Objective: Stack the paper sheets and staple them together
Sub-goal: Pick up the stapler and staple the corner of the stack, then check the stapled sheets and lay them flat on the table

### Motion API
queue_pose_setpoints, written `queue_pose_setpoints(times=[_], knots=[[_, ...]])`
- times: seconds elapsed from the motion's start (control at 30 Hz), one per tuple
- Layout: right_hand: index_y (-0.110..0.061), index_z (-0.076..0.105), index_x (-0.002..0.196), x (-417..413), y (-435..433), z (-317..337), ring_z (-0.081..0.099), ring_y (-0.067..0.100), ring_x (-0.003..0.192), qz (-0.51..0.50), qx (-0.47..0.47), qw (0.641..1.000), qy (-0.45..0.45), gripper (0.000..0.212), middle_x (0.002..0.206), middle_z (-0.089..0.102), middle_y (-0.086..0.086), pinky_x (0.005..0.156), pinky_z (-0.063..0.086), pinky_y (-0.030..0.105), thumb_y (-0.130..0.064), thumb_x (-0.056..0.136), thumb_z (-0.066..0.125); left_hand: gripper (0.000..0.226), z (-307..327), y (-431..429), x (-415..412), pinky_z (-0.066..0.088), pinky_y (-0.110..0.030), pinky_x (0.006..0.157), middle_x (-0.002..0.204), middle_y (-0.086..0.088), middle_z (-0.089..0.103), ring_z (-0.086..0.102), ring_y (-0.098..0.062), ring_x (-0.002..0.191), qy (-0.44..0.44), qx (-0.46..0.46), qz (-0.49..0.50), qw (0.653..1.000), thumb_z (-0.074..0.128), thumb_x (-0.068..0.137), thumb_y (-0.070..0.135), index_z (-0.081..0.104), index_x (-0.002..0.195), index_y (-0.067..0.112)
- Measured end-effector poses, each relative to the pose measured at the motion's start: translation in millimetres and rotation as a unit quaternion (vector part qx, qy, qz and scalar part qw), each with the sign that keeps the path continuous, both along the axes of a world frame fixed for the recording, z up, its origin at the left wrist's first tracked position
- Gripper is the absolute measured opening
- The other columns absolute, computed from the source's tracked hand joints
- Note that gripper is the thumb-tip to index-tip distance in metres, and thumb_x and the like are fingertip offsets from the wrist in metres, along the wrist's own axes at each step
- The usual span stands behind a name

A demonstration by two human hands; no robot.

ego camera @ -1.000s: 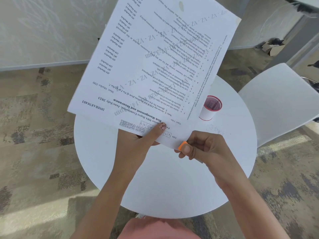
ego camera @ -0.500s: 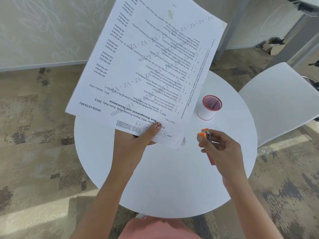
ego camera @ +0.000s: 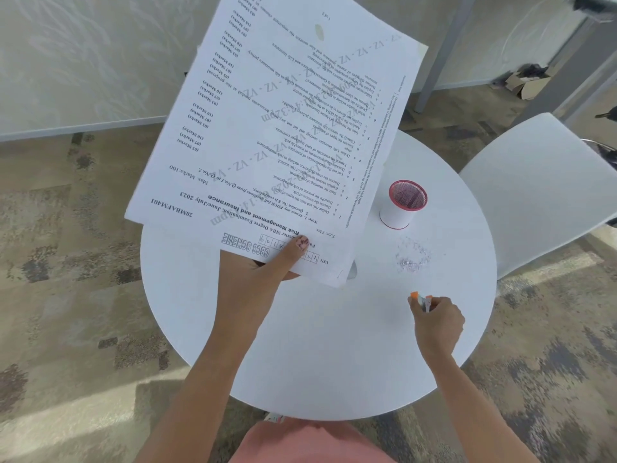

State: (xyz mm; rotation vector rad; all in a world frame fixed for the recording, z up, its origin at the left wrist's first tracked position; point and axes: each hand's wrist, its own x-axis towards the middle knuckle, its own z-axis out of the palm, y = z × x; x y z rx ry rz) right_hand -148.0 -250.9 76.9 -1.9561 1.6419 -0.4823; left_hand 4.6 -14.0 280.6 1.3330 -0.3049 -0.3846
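Note:
My left hand (ego camera: 263,272) pinches the near edge of a stack of printed paper sheets (ego camera: 283,128), thumb on top, and holds it tilted up above the round white table (ego camera: 207,312). The stack's near right corner looks slightly creased. My right hand (ego camera: 437,320) hovers low over the table's right side, well apart from the sheets, closed around a small orange stapler (ego camera: 422,299) whose orange tips poke out past the fingers.
A white mesh cup with a red rim (ego camera: 402,205) stands on the table's far right. A scatter of tiny staples (ego camera: 412,257) lies near it. A white chair (ego camera: 537,185) sits to the right. Patterned carpet surrounds the table.
My right hand has pulled the stapler away from the sheets' near corner and moved right and toward me. The left hand still holds the stack, shifted slightly left.

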Motion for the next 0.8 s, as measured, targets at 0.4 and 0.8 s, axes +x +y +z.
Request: queue_pose_setpoints(times=[0.4,0.8], knots=[[-0.002,0.052,0.067,-8,-7,-22,0.047,0.028,0.058,0.009,-0.01,0.995,0.096,0.038,0.066,0.058,0.017,0.048,0.03,0.029,-0.03,0.082,0.073,0.05,1,0,0,0.06,-0.027,0.067,0.096,0.017,0.076,0.074,-0.006,0.089,-0.002,-0.002,0.002,1.0,0.069,0.084,-0.005,0.069,0.095,0.043],[-0.004,0.051,0.098,10,12,21,0.055,0.031,0.086,0.1,-0.135,0.985,-0.048,0.032,0.093,0.057,0.015,0.068,0.046,0.036,-0.012,0.079,0.076,0.047,4,-1,0,0.058,-0.024,0.065,0.1,0.016,0.076,0.073,-0.007,0.091,0.007,0.005,-0.001,1.0,0.069,0.084,-0.004,0.063,0.108,0.036]])
